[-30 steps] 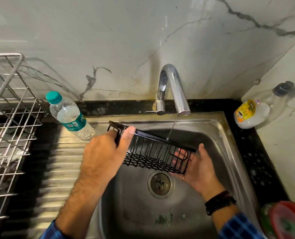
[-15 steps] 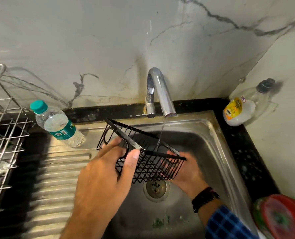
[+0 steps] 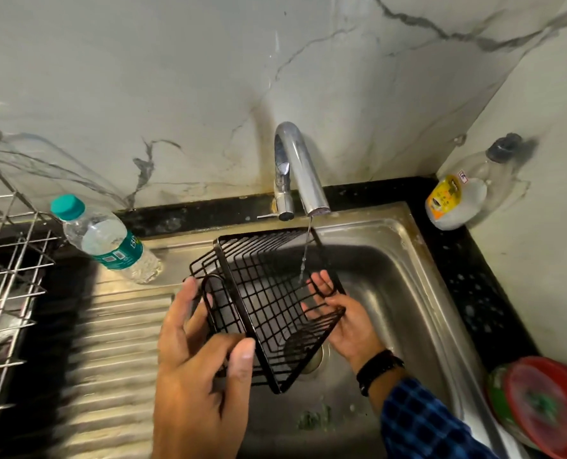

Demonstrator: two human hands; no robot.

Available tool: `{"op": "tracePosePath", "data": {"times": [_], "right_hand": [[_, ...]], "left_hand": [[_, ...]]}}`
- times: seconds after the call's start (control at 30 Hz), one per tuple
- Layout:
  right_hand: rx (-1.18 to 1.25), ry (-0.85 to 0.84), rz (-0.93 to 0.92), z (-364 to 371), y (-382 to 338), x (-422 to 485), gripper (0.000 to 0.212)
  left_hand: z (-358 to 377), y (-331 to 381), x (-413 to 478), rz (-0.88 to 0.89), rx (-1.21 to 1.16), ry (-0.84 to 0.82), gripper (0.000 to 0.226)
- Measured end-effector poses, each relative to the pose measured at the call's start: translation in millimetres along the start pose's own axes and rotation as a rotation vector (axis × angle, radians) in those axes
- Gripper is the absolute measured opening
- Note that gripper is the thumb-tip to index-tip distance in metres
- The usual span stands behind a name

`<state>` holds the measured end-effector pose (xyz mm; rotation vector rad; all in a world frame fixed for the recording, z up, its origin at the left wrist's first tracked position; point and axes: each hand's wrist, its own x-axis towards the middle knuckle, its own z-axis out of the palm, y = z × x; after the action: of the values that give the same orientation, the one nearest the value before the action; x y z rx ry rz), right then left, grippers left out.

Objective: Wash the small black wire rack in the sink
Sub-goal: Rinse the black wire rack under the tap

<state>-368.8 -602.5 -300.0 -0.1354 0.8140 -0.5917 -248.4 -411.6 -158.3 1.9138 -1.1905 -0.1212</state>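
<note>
Head view: left hand (image 3: pixel 196 366) grips near-left side of small black wire rack (image 3: pixel 269 303), right hand (image 3: pixel 345 323) cups its right side, rack tilted over steel sink basin (image 3: pixel 404 279), thin water stream from chrome tap (image 3: pixel 295 170) at sink's back edge hitting rack's far end.

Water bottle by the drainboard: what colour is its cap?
Teal, on the water bottle; head view shows it, the only view.

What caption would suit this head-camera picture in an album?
Both hands, left hand and right hand, tilt a black wire rack under a thin tap stream over the steel sink.
</note>
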Motion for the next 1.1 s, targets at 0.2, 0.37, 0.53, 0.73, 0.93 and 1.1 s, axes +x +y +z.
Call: {"op": "tracePosePath", "data": {"times": [0.2, 0.37, 0.53, 0.73, 0.93, 1.1], "right_hand": [[-0.051, -0.022, -0.161, 17, -17, 21, 0.047], [-0.111, -0.016, -0.221, 9, -18, 27, 0.043], [-0.279, -0.019, -0.25, -6, -23, 23, 0.033], [-0.598, 0.007, -0.381, 9, -30, 29, 0.021], [-0.802, 0.047, -0.464, 35, -41, 31, 0.032], [-0.44, 0.067, -0.403, 41, -37, 30, 0.032]], "left_hand": [[7, 9, 4, -0.378, -0.151, -0.001, 0.038], [2, 13, 11, -0.842, -0.672, 0.108, 0.058], [-8, -3, 28, -1.205, -1.02, 0.077, 0.055], [7, -25, 24, -1.157, -1.109, 0.211, 0.057], [21, -41, 25, -1.036, -1.169, 0.332, 0.039], [27, -55, 40, -0.926, -1.174, 0.288, 0.04]]}}
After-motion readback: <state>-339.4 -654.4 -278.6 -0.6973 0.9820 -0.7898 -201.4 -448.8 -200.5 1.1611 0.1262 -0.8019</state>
